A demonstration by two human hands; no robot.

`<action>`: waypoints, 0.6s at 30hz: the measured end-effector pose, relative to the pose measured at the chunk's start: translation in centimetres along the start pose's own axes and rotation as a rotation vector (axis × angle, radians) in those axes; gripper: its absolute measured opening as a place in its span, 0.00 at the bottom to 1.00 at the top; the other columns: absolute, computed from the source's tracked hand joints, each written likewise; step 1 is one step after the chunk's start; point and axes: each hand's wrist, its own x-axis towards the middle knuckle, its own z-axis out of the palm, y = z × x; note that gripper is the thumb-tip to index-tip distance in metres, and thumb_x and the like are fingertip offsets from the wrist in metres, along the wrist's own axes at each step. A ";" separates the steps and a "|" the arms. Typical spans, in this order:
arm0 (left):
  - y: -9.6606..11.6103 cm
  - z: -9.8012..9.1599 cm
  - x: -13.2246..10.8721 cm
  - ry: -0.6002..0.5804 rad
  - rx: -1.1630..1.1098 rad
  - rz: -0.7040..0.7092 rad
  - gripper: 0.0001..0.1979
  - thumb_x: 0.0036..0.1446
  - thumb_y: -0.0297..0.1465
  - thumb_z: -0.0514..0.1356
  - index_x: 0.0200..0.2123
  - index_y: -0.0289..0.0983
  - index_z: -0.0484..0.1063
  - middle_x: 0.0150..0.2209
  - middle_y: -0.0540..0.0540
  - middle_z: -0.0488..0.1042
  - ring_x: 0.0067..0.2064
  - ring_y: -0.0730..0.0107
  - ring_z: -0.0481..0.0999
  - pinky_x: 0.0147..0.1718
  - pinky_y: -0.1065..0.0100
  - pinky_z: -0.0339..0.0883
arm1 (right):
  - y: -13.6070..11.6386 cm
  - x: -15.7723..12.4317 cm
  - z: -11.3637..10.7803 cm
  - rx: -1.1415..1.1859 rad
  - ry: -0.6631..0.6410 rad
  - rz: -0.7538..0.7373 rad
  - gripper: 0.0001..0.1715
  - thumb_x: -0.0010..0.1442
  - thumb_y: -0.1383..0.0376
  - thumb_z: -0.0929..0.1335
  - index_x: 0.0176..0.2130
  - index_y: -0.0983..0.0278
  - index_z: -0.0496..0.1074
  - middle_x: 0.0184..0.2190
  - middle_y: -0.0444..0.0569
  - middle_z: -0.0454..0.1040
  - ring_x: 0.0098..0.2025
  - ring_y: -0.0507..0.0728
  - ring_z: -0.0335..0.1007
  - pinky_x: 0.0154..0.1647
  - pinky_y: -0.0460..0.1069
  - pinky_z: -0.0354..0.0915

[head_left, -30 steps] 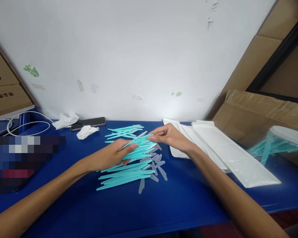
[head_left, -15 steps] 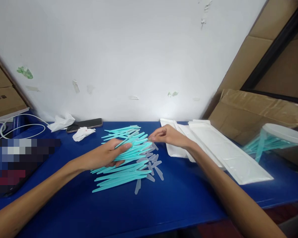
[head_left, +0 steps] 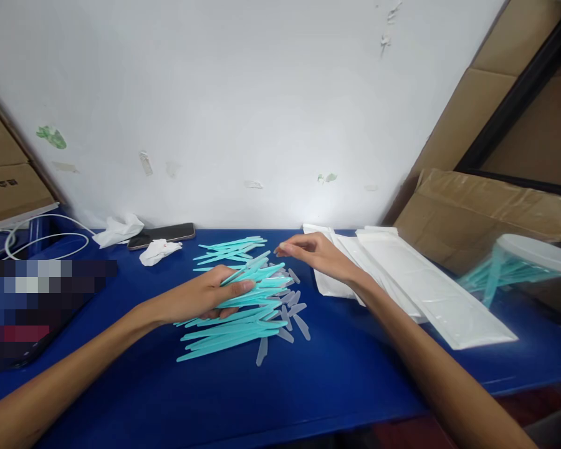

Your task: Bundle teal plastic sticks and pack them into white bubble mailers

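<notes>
A heap of thin turquoise plastic sticks (head_left: 236, 327) with translucent grey caps (head_left: 293, 312) lies in the middle of the blue table (head_left: 308, 386). My left hand (head_left: 206, 294) is closed round a bundle of these turquoise sticks (head_left: 262, 280), held just above the heap. My right hand (head_left: 315, 254) hovers beyond the bundle's far end, fingers loosely curled and pinched together; whether anything is between them I cannot make out. A second small group of turquoise sticks (head_left: 229, 246) lies farther back.
White flat pouches (head_left: 425, 287) lie to the right. A clear tub with a white lid (head_left: 528, 262) holds more sticks beside cardboard boxes (head_left: 486, 206). A phone (head_left: 163, 234), crumpled tissues (head_left: 159, 249) and a white cable (head_left: 42, 237) sit at the back left.
My right hand has drawn slightly back from the bundle's tip. My left hand keeps hold of the bundle, shifting it a little lower.
</notes>
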 end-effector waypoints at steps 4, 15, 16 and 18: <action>0.3 0.2 -0.2 -0.115 -0.138 -0.103 0.23 0.55 0.50 0.62 0.29 0.41 0.55 0.27 0.55 0.50 0.24 0.77 0.55 0.22 0.71 0.61 | -1.7 -0.3 1.3 0.121 -0.074 -0.048 0.20 0.60 0.53 0.71 0.48 0.60 0.79 0.42 0.50 0.82 0.44 0.58 0.77 0.43 0.51 0.71; 1.2 0.2 -0.4 -0.163 -0.156 -0.147 0.24 0.54 0.52 0.62 0.30 0.41 0.56 0.27 0.55 0.55 0.24 0.76 0.57 0.20 0.72 0.55 | -2.1 -0.3 2.6 0.010 0.076 -0.100 0.08 0.58 0.57 0.73 0.37 0.56 0.83 0.36 0.47 0.82 0.39 0.57 0.76 0.38 0.51 0.70; 1.1 0.1 -0.5 -0.150 -0.153 -0.139 0.24 0.54 0.52 0.63 0.30 0.41 0.56 0.28 0.55 0.55 0.24 0.76 0.60 0.20 0.72 0.57 | -2.0 -0.2 2.5 0.008 0.083 -0.103 0.08 0.57 0.57 0.73 0.36 0.56 0.83 0.36 0.47 0.82 0.40 0.58 0.76 0.39 0.51 0.70; 0.8 -0.4 -0.6 -0.126 -0.143 -0.144 0.24 0.53 0.53 0.63 0.31 0.40 0.60 0.30 0.53 0.60 0.26 0.74 0.67 0.21 0.72 0.60 | -1.8 0.0 1.8 0.013 0.113 -0.108 0.09 0.57 0.56 0.74 0.35 0.56 0.83 0.36 0.47 0.82 0.41 0.58 0.77 0.42 0.52 0.71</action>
